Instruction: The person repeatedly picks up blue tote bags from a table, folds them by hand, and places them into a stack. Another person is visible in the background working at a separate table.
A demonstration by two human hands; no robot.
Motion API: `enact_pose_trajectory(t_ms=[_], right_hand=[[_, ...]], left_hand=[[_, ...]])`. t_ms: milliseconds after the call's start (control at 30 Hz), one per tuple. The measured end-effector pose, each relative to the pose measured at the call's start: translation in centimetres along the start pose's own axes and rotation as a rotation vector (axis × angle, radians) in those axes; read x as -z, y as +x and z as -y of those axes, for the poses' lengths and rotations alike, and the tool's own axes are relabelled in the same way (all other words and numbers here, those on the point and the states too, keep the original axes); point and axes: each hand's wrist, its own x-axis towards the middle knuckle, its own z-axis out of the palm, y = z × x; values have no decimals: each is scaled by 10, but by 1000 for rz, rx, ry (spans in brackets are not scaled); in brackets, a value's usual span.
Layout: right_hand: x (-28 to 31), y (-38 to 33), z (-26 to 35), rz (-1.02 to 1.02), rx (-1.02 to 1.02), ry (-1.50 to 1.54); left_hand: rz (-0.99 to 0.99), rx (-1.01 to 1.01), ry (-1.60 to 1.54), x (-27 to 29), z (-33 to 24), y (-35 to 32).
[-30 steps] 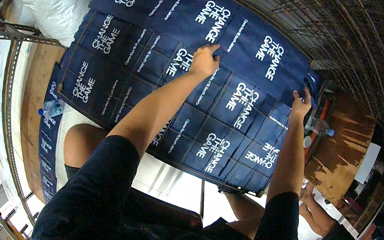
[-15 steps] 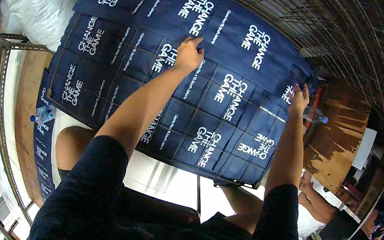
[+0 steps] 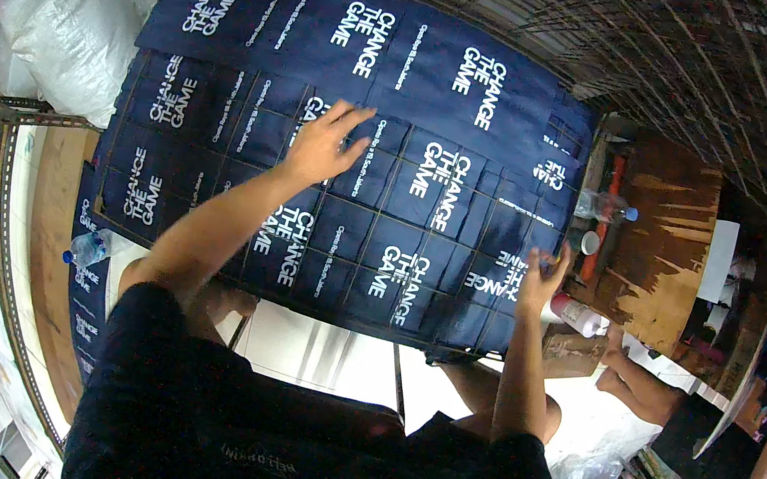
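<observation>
A broad navy sheet (image 3: 421,73) with white lettering lies along the far side of the work surface. In front of it, more navy printed panels (image 3: 364,236) are crossed by a grid of thin brownish lines. Over the middle of the panels, just below the near edge of the far sheet, is my left hand (image 3: 326,144), fingers spread and nothing in it. My right hand (image 3: 544,279) is at the right edge of the panels, its fingers apart and curved, also holding nothing. Whether either hand touches the cloth I cannot tell.
Right of the cloth are a clear bottle (image 3: 612,210), a white cup (image 3: 590,243) and a pinkish bottle (image 3: 580,316). Another bottle (image 3: 90,247) lies at left, below a stuffed plastic bag (image 3: 69,30). Wire racks (image 3: 655,72) rise behind. Another person (image 3: 711,436) is at right.
Both hands have come back toward me, the left one also shifting left and spreading its fingers. My right hand has left the far sheet's right end, where the cloth now lies flatter.
</observation>
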Motion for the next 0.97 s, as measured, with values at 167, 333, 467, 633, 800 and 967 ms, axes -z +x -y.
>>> enact_pose_trajectory(t_ms=[167,333,467,633,800,967], right_hand=[[71,-61,11,332,-148,-2],[105,-94,78,352,-167,-3],[135,-122,94,395,-151,-44],[160,-167,85,446,-86,-101],[171,-211,79,453,-89,-41],[155,-254,74,504,-135,16]], left_hand=[[96,-139,93,103,-5,-74],[30,-24,170,204,-35,-182],[28,145,172,242,-52,-284],[65,209,133,259,-100,-387],[147,433,-10,244,-150,-465],[54,143,-68,209,-189,-491]])
